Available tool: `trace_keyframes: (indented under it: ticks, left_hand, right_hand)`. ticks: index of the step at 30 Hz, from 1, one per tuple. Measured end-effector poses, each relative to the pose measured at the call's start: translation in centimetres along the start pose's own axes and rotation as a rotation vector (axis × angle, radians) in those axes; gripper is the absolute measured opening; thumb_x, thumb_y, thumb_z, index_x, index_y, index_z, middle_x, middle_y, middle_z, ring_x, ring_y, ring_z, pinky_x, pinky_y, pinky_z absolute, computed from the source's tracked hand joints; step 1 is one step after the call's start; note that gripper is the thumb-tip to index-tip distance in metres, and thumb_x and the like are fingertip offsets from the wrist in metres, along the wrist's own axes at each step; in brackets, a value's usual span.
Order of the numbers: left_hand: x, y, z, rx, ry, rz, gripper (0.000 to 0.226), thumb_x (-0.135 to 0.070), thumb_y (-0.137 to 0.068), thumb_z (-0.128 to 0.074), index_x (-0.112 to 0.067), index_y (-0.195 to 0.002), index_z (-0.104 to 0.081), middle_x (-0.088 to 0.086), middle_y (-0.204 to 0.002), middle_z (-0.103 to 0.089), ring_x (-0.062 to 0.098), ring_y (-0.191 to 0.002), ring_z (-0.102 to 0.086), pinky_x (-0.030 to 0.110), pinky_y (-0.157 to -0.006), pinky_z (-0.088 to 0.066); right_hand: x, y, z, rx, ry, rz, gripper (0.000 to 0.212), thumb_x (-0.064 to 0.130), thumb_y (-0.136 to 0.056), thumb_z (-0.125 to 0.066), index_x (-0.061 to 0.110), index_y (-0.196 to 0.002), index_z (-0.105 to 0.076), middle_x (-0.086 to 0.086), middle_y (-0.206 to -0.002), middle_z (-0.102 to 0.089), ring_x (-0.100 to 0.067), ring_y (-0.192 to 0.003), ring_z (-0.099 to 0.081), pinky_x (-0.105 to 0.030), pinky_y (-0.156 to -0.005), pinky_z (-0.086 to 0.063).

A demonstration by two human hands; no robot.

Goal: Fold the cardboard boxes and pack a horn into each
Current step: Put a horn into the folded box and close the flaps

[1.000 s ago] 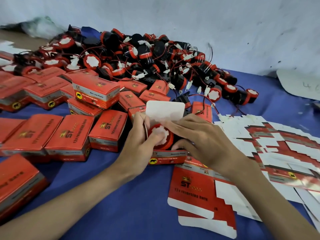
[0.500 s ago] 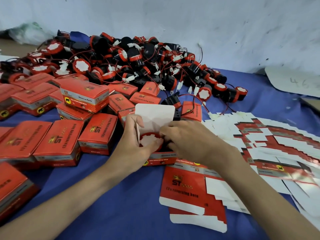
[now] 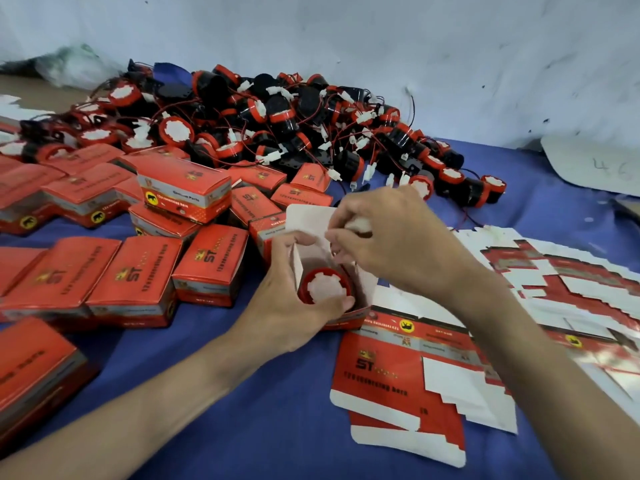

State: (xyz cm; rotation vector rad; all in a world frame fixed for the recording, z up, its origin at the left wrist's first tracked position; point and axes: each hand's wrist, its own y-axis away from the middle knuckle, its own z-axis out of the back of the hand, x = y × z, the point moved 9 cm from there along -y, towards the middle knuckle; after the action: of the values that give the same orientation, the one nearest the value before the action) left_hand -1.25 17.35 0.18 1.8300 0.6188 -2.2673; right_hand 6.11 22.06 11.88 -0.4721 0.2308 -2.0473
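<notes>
Dozens of things crowd a blue-covered table set against a scuffed white wall. At the back lies the pile of loose horns, black bodies with red rims, white faces and thin red wires tangled through them. In front of it and to the left sit the closed boxes, red with gold lettering, some in rows and one stacked on top of others. To the right is a fanned spread of flat blanks, red and white, and nearer the person another flat blank lies printed side up over a second one. Between the closed boxes and the blanks stands the open box, its white lid flap raised at the far side. The left hand grips this box from the left, fingers curled behind the side flap and the thumb lying across the near rim of the horn, which sits inside the box with its white face up. The right hand hovers over the box's opening with its fingers curled, pinching a small white piece at the fingertips (it looks like a wire plug, but it is too blurred to be sure).
</notes>
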Motion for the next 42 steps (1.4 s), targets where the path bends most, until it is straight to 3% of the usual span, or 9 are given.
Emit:
trace_keyframes:
  ticks: [5,12,15,20,26,29,32,38,42]
  left_hand:
    - [-0.9,-0.2,0.0,0.014,-0.056,-0.074,0.068,-0.024,-0.060,-0.075,-0.040,-0.108,-0.031,-0.022,-0.105,-0.054,-0.007,-0.096,-0.058,0.021,-0.084,-0.052]
    - [-0.7,-0.4,0.1,0.034,-0.044,-0.099,0.067,-0.036,-0.059,-0.074,-0.038,-0.108,-0.028,-0.023,-0.107,-0.050,-0.009,-0.096,-0.057,0.012,-0.080,-0.047]
    - [-0.7,-0.5,-0.2,0.080,0.011,-0.103,0.071,-0.005,-0.067,-0.082,-0.032,-0.104,-0.028,-0.016,-0.107,-0.052,-0.011,-0.094,-0.059,0.010,-0.077,-0.046]
    - [-1.8,0.4,-0.7,0.240,0.121,-0.032,0.061,-0.004,-0.069,-0.076,-0.015,-0.104,-0.027,-0.001,-0.108,-0.046,-0.006,-0.093,-0.055,0.017,-0.083,-0.048]
    - [-0.1,-2.2,2.2,-0.144,0.194,0.053,0.035,0.011,-0.096,-0.037,-0.007,-0.066,-0.039,0.008,-0.069,-0.038,0.014,-0.062,-0.038,0.017,-0.057,-0.035]
    - [-1.5,-0.5,0.8,-0.013,0.155,-0.077,0.015,-0.013,-0.100,-0.035,-0.021,-0.106,-0.047,0.005,-0.101,-0.056,0.008,-0.090,-0.058,0.014,-0.078,-0.046]
    - [-1.0,-0.3,0.5,0.068,0.109,-0.127,0.047,-0.008,-0.096,-0.054,-0.047,-0.117,-0.038,0.004,-0.125,-0.053,0.009,-0.113,-0.056,0.027,-0.092,-0.048]
    - [-1.8,-0.1,0.9,-0.055,0.072,-0.222,0.078,0.008,-0.088,-0.059,-0.046,-0.129,-0.020,0.000,-0.134,-0.052,0.010,-0.120,-0.054,0.024,-0.100,-0.045]
    - [-2.9,0.0,1.5,-0.144,-0.191,-0.303,0.040,0.005,-0.082,-0.067,-0.026,-0.102,-0.052,-0.012,-0.105,-0.064,0.000,-0.100,-0.061,0.016,-0.083,-0.049]
  right_hand:
    - [2.4,0.5,-4.9,0.245,-0.014,0.172,0.017,0.019,-0.089,-0.051,0.007,-0.082,-0.061,-0.007,-0.078,-0.064,-0.027,-0.072,-0.055,-0.042,-0.071,-0.042]
    - [-0.9,3.6,-8.5,0.387,0.263,0.311,0.029,0.022,-0.101,-0.035,0.008,-0.111,-0.059,-0.003,-0.120,-0.057,-0.015,-0.121,-0.047,-0.029,-0.093,-0.042]
    - [0.8,2.8,-8.3,0.460,0.153,0.355,0.030,0.028,-0.101,-0.033,0.024,-0.106,-0.062,0.008,-0.102,-0.051,-0.007,-0.110,-0.045,-0.027,-0.079,-0.035]
    - [1.6,0.9,-5.9,0.334,-0.017,0.195,0.005,0.025,-0.085,-0.057,0.030,-0.085,-0.059,0.012,-0.088,-0.058,-0.012,-0.087,-0.053,-0.034,-0.062,-0.041]
    - [2.3,1.4,-6.2,0.319,0.033,0.347,0.019,0.024,-0.090,-0.054,0.026,-0.086,-0.073,0.012,-0.089,-0.049,-0.011,-0.094,-0.049,-0.027,-0.071,-0.037]
    - [0.8,1.9,-2.7,-0.049,-0.073,0.322,0.014,0.008,-0.086,-0.059,0.007,-0.085,-0.073,-0.007,-0.096,-0.056,-0.014,-0.093,-0.047,-0.022,-0.082,-0.038]
    - [-3.6,4.4,0.3,-0.455,-0.219,0.107,0.018,0.007,-0.085,-0.054,0.000,-0.093,-0.069,-0.012,-0.095,-0.058,-0.010,-0.091,-0.052,-0.017,-0.078,-0.040]
    - [-3.9,6.0,-4.9,-0.061,-0.514,0.115,0.025,0.014,-0.091,-0.053,0.007,-0.104,-0.073,0.003,-0.109,-0.070,-0.005,-0.109,-0.061,-0.023,-0.091,-0.048]
    - [-6.2,5.1,-5.5,-0.079,-0.947,-0.188,0.027,0.043,-0.089,-0.048,0.027,-0.110,-0.048,0.013,-0.092,-0.073,-0.004,-0.094,-0.066,-0.014,-0.074,-0.047]
